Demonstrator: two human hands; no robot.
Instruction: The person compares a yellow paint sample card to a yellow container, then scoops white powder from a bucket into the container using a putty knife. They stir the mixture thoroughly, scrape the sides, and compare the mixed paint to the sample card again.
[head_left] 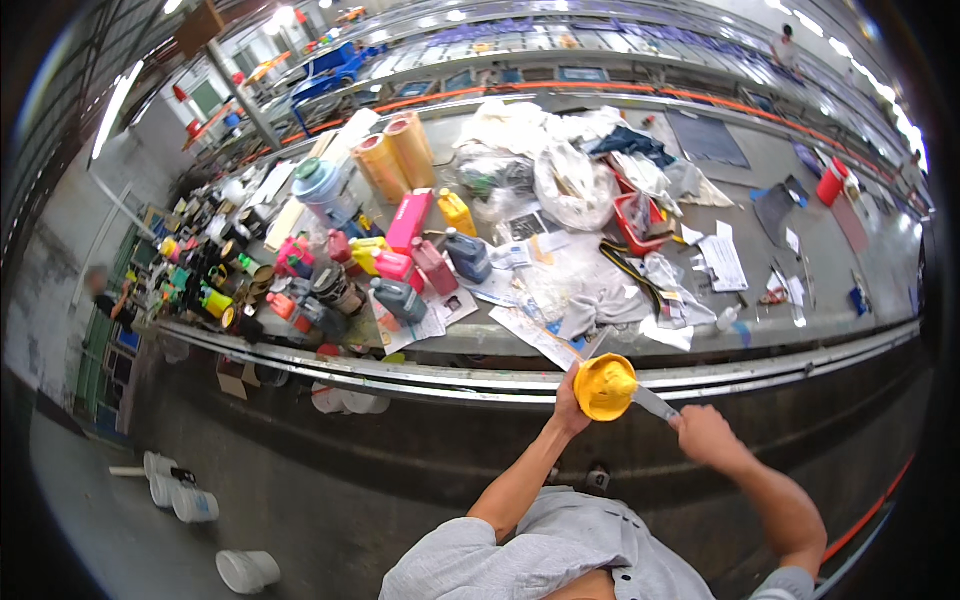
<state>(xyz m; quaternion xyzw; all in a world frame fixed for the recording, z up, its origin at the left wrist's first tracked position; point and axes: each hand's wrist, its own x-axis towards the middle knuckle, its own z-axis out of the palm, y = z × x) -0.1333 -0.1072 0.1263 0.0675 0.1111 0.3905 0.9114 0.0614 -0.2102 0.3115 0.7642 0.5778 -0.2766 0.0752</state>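
Room: big and bright in spots, with a long lamp [118, 108] up high on the left.
Far left: a person [112, 305] stands past the table's end, too blurry to see well.
Floor: dark, with white buckets [195, 505] low on the left.
Table [850, 280]: long and grey, with a shiny rail [450, 393] along the near edge.
Left part: lots of little pots and bottles, all crowded up. Next come a pale blue bucket [322, 190], fat tan rolls [383, 165], a bright pink box [408, 222], a grey jug [398, 300], a yellow bottle [456, 214] and a dark blue jug [468, 256].
Middle: a white plastic bag [575, 185], a crumpled grey cloth [605, 303] and a red basket [638, 224].
Left hand [568, 405]: curled snug around the side of the yellow tub.
Yellow tub [584, 402]: up in front of the table's near edge, with a lump of yellow paste [615, 382] inside.
Scraper [655, 403]: flat and grey, its tip right by the tub's right side. I can't tell if it touches.
Right hand [708, 438]: closed tight on the scraper's other end.
Right part: white paper [722, 262], then a red bottle [831, 182] farther back.
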